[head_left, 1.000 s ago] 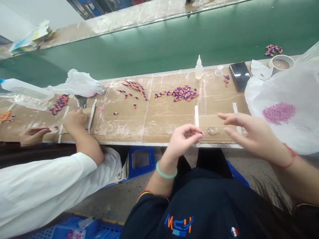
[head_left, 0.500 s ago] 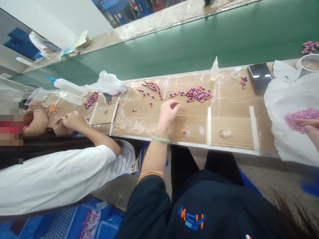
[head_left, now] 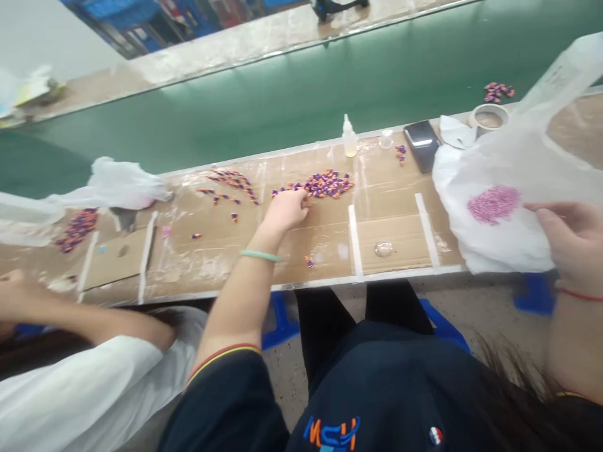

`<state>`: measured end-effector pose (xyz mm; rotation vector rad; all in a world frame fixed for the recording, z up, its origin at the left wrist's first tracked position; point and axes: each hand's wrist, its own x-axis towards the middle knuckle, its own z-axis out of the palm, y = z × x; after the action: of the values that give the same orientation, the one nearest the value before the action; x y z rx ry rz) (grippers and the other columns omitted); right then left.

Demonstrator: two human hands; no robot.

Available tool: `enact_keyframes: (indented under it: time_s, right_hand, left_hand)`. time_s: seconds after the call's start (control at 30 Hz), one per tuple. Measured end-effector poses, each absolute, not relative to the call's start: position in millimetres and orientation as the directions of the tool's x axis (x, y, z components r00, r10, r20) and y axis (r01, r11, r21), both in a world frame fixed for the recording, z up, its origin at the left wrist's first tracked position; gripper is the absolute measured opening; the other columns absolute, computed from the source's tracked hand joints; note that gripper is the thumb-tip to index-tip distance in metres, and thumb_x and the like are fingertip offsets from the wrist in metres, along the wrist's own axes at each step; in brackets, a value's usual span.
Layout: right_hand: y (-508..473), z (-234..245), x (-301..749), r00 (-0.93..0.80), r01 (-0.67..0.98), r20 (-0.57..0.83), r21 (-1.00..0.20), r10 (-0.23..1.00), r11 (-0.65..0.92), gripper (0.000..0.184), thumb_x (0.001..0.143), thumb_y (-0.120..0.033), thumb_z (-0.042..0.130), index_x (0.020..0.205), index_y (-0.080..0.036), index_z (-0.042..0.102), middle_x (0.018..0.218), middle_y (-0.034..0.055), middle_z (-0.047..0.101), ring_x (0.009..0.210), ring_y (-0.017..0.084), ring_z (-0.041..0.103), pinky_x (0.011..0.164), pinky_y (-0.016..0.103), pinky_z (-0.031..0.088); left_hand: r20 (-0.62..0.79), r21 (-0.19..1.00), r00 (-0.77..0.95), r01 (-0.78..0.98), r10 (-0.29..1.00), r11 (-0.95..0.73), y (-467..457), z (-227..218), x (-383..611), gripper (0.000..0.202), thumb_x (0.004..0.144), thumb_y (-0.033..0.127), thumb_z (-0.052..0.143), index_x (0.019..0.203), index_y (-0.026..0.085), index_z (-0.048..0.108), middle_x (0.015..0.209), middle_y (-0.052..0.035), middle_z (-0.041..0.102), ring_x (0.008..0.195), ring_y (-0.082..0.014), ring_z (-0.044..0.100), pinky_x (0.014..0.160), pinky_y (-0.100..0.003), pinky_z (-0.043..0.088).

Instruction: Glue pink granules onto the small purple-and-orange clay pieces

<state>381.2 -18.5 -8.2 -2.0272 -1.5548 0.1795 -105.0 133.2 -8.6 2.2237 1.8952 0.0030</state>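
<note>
My left hand (head_left: pixel 288 210) reaches over the table with its fingers bent together, at the lower left edge of a pile of small purple-and-orange pieces (head_left: pixel 330 184). Whatever its fingertips hold, if anything, is too small to make out. On the right, my right hand (head_left: pixel 572 235) has thumb and forefinger closed together at the right edge of a heap of tiny pink pieces (head_left: pixel 494 204). That heap lies on a white plastic bag (head_left: pixel 504 248). Anything between those fingers is hidden. A small clear dish (head_left: pixel 383 248) sits on a cardboard panel (head_left: pixel 405 229) between white tape strips.
Rows of purple-and-orange pieces (head_left: pixel 233 181) lie to the left. At the back stand a dropper bottle (head_left: pixel 349 139), a dark phone (head_left: pixel 421 144) and a tape roll (head_left: pixel 488 118). A co-worker's arm (head_left: pixel 94 317) occupies the far left, near another plastic bag (head_left: pixel 122 182).
The view has swung to the right. My left hand has moved up to the pile of purple-and-orange pieces. My right hand has drawn back from the pink heap to its right edge.
</note>
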Motion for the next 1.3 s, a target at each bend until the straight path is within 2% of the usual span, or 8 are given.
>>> enact_keyframes:
  time_s: [0.13,0.23,0.4,0.47,0.73,0.9,1.07,1.3]
  right_hand:
    - [-8,2,378,0.25,0.854,0.117,-0.495,0.961,-0.162,0.011,0.084,-0.031,0.066,0.087,-0.022,0.072,0.082,0.0093,0.074,0.066,0.019,0.061,0.063,0.032,0.043]
    - [-2,-9,385,0.153,0.875,0.08,-0.474,0.985,-0.097,0.004,0.078,-0.027,0.071,0.078,-0.023,0.07,0.082,0.0076,0.073,0.071,0.021,0.059,0.066,0.033,0.041]
    - [5,-25,393,0.095,0.88,0.08,-0.472,0.992,-0.046,0.008,0.078,-0.03,0.071,0.076,-0.022,0.068,0.084,0.009,0.073,0.076,0.023,0.059,0.069,0.033,0.042]
    - [7,-28,394,0.088,0.88,0.072,-0.473,0.993,-0.044,0.011,0.08,-0.032,0.07,0.076,-0.022,0.067,0.084,0.0093,0.073,0.076,0.023,0.059,0.068,0.032,0.041]
    - [11,-36,394,0.117,0.876,0.068,-0.477,0.991,-0.07,0.016,0.078,-0.029,0.069,0.068,-0.023,0.058,0.077,0.0114,0.067,0.075,0.025,0.053,0.07,0.036,0.037]
    - [3,-37,392,0.269,0.832,0.081,-0.521,0.96,-0.189,0.008,0.08,-0.028,0.066,0.079,-0.023,0.059,0.084,0.0098,0.068,0.075,0.023,0.055,0.072,0.035,0.039]
    - [8,-36,380,0.468,0.721,0.084,-0.611,0.88,-0.325,0.007,0.073,-0.021,0.063,0.074,-0.02,0.057,0.073,0.0054,0.065,0.071,0.02,0.057,0.073,0.034,0.044]
    - [12,-26,369,0.555,0.5,0.007,-0.802,0.832,-0.327,0.021,0.066,-0.015,0.073,0.079,-0.019,0.058,0.077,0.0058,0.065,0.075,0.019,0.06,0.076,0.035,0.048]
  left_hand:
    - [-0.194,0.082,0.219,0.975,0.956,-0.206,128,0,-106,0.027,0.065,0.01,0.06,0.088,0.018,0.072,0.085,-0.0148,0.076,0.094,-0.0374,0.07,0.084,-0.041,0.049]
    - [-0.209,0.063,0.223,0.975,0.952,-0.214,122,7,-109,0.019,0.066,0.015,0.058,0.079,0.02,0.07,0.081,-0.012,0.076,0.091,-0.035,0.071,0.082,-0.039,0.051]
    - [-0.136,0.424,0.136,0.903,0.981,-0.066,96,20,-115,0.012,0.07,0.032,0.06,0.075,0.021,0.062,0.075,-0.0049,0.072,0.073,-0.023,0.069,0.072,-0.031,0.053]
    - [-0.11,0.502,0.108,0.864,0.988,-0.039,82,24,-114,0.016,0.07,0.037,0.062,0.072,0.021,0.06,0.074,-0.0038,0.071,0.069,-0.0209,0.067,0.07,-0.03,0.054]
    - [-0.126,0.701,0.159,0.712,0.979,-0.026,37,37,-96,0.022,0.077,0.038,0.066,0.084,0.019,0.073,0.083,-0.0062,0.074,0.077,-0.0212,0.068,0.071,-0.03,0.056]
    - [-0.087,0.839,0.208,0.543,0.974,-0.041,12,41,-87,0.013,0.08,0.03,0.068,0.082,0.018,0.072,0.079,-0.0047,0.071,0.069,-0.0172,0.067,0.061,-0.026,0.056]
    - [0.035,0.9,0.233,0.416,0.972,-0.132,-2,37,-83,0.006,0.081,0.022,0.07,0.083,0.017,0.073,0.082,-0.0055,0.071,0.074,-0.017,0.069,0.064,-0.025,0.057]
    - [0.079,0.926,0.259,0.339,0.963,-0.167,-8,35,-74,0.004,0.082,0.015,0.071,0.083,0.018,0.074,0.082,-0.0051,0.072,0.075,-0.015,0.069,0.065,-0.021,0.057]
